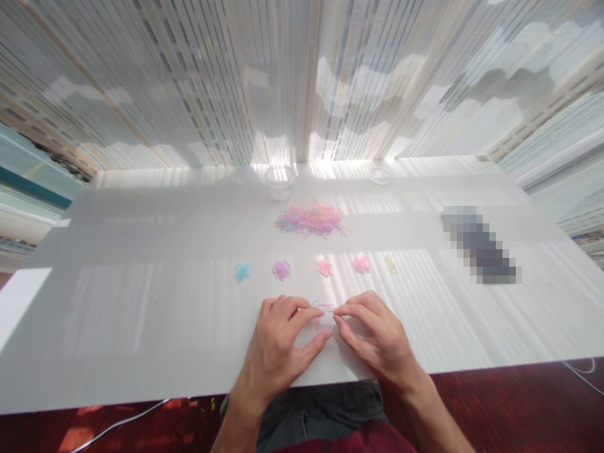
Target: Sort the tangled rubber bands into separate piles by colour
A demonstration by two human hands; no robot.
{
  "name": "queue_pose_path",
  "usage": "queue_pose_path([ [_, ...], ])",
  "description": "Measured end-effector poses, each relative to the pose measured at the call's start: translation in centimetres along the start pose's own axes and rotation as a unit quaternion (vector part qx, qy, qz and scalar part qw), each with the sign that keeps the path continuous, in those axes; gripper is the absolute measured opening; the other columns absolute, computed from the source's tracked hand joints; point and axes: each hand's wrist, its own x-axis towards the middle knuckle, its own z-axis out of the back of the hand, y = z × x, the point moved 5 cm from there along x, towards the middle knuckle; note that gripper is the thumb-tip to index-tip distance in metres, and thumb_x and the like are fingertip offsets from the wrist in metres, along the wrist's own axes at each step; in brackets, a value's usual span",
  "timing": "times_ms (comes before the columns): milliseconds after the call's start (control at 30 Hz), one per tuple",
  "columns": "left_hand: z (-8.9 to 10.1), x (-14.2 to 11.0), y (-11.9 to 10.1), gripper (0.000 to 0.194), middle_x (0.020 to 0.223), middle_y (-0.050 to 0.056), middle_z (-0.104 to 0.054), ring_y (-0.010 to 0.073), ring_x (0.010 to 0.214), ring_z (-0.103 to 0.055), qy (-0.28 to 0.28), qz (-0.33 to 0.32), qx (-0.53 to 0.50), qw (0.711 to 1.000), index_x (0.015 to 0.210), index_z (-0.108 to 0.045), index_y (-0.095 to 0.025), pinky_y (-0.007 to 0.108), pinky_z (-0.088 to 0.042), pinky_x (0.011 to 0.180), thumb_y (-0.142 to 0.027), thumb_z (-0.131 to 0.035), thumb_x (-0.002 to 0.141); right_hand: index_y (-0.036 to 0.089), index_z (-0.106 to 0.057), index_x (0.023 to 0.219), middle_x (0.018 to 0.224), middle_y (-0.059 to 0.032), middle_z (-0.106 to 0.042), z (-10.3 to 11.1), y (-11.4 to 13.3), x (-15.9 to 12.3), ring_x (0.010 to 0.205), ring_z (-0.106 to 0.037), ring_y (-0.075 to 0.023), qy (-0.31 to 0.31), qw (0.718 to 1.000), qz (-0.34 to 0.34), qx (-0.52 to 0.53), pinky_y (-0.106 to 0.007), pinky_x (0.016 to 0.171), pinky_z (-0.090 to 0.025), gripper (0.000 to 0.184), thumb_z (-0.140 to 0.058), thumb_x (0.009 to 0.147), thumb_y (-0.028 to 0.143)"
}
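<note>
White table (141, 239) fills most of the view, its far edge at 12 o'clock as read from between the hands. Striped upright backdrop (189, 82) behind it, sunlight falling through. Dark red floor (495, 409) shows past the near edge; dark trousers (325, 409) at 6 o'clock.

Left hand (278, 343) sits at about 9 o'clock of the loose strands, palm down, thumb and index apart with a gap, other fingers curled. Right hand (382, 336) at about 3 o'clock, thumb and index tips brought close together; too small to tell if a strand is pinched there.

Pixelated dark item (479, 245) at 2 o'clock. Mixed pastel pile of strands (310, 219) at 12, well beyond the hands. Clear tub (280, 189) past the pile at 11, clear shallow disc (380, 176) at 1.

Nearer, a row of small bundles, well apart from the big pile: purple bundle (282, 269) between 10 and 11, pink bundle (360, 263) at 1, teal bundle (243, 271) at 10, coral bundle (324, 268) at 12, pale yellow bundle (391, 263) at 2.

Last, a few loose strands (324, 306), pinkish-purple, on the table between the hands, right by the fingertips.
</note>
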Motion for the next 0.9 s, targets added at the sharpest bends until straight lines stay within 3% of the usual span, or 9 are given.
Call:
queue_pose_path([
  [233, 0.08, -0.01, 0.17, 0.01, 0.094, 0.002, -0.068, 0.0173, 0.086, -0.062, -0.017, -0.01, -0.019, 1.0, 0.105, -0.071, -0.023, 0.034, -0.042, 0.081, -0.017, -0.064, 0.101, 0.021, -0.069, 0.105, 0.09, -0.0047, -0.066, 0.01, 0.14, -0.01, 0.084, -0.063, -0.0187, 0.002, 1.0, 0.007, 0.007, -0.03, 0.072, -0.056, 0.016, -0.065, 0.095, 0.009],
  [400, 0.41, 0.01, -0.03, 0.01, 0.091, 0.001, -0.067, 0.0161, 0.083, -0.061, -0.029, -0.018, -0.026, 0.999, 0.106, -0.07, -0.022, 0.033, -0.042, 0.079, -0.015, -0.064, 0.101, 0.02, -0.067, 0.112, 0.093, -0.0056, -0.068, -0.02, 0.08, -0.1, 0.086, -0.064, -0.0197, 0.0, 1.0, 0.012, 0.001, -0.032, 0.073, -0.057, 0.02, -0.067, 0.095, 0.01],
  [900, 0.48, -0.08, 0.03, 0.013, 0.091, 0.001, -0.067, 0.0153, 0.083, -0.061, -0.034, -0.018, -0.026, 0.999, 0.106, -0.069, -0.022, 0.032, -0.043, 0.078, -0.011, -0.065, 0.1, 0.021, -0.066, 0.106, 0.091, -0.0046, -0.067, -0.07, 0.1, 0.01, 0.085, -0.063, -0.0187, 0.012, 1.0, 0.016, 0.008, -0.03, 0.073, -0.055, 0.019, -0.064, 0.094, 0.007],
])
